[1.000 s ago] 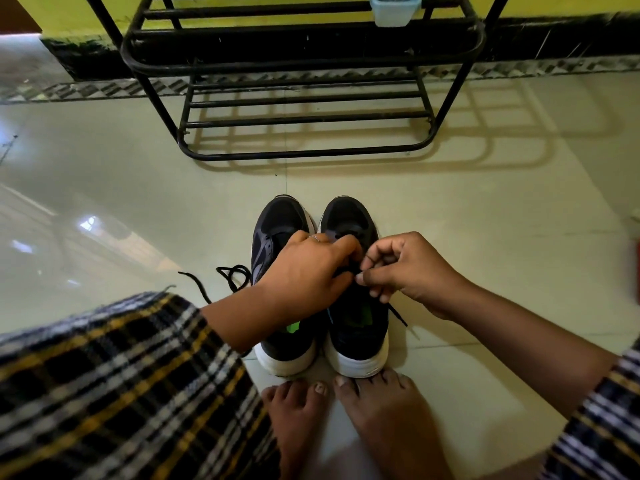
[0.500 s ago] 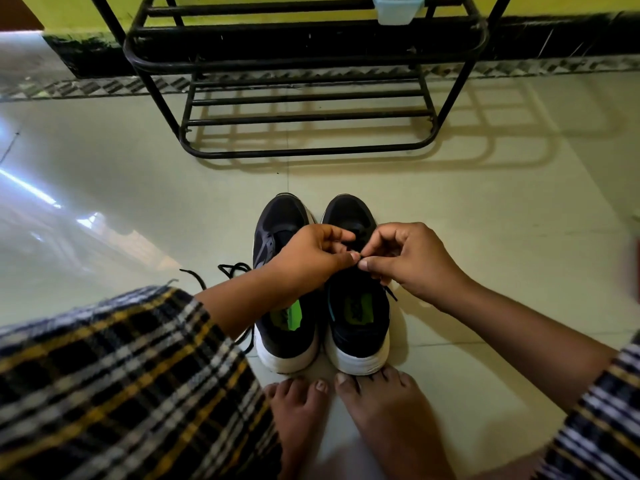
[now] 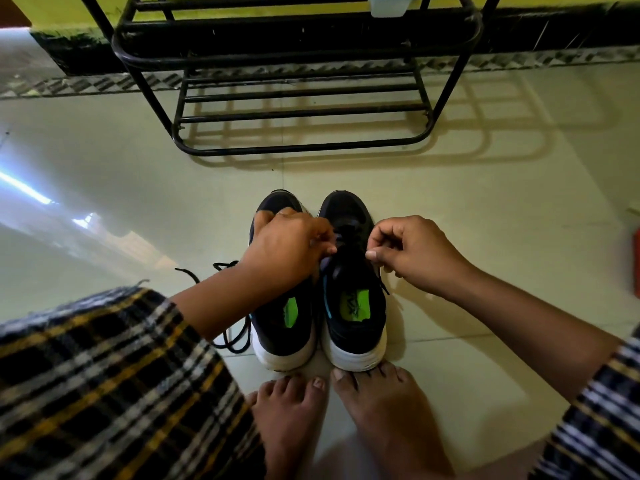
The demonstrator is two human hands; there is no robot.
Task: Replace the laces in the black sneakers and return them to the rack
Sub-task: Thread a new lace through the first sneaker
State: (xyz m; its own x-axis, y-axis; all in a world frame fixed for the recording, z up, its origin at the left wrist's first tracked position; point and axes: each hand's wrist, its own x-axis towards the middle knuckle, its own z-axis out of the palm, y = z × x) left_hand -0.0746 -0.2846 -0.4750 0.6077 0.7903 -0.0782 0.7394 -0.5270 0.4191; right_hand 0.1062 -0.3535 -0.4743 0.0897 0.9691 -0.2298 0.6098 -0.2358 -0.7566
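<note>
Two black sneakers with white soles stand side by side on the floor, toes pointing away: the left sneaker (image 3: 281,327) and the right sneaker (image 3: 353,306). Over the right sneaker's tongue a black lace (image 3: 346,237) runs between my hands. My left hand (image 3: 289,249) pinches one end of it at the left eyelets and covers part of the left sneaker. My right hand (image 3: 410,252) pinches the other end at the right eyelets. A loose black lace (image 3: 230,341) lies on the floor left of the left sneaker.
A black metal shoe rack (image 3: 298,98) stands against the wall ahead, its lower shelves bare. My bare feet (image 3: 346,410) touch the sneakers' heels. Checked cloth (image 3: 104,375) covers my knees at both sides. A red object (image 3: 635,265) sits at the right edge.
My hands have drawn apart, left hand to the left and right hand to the right, and the lace now stretches across the right sneaker. The sneakers have stayed in place.
</note>
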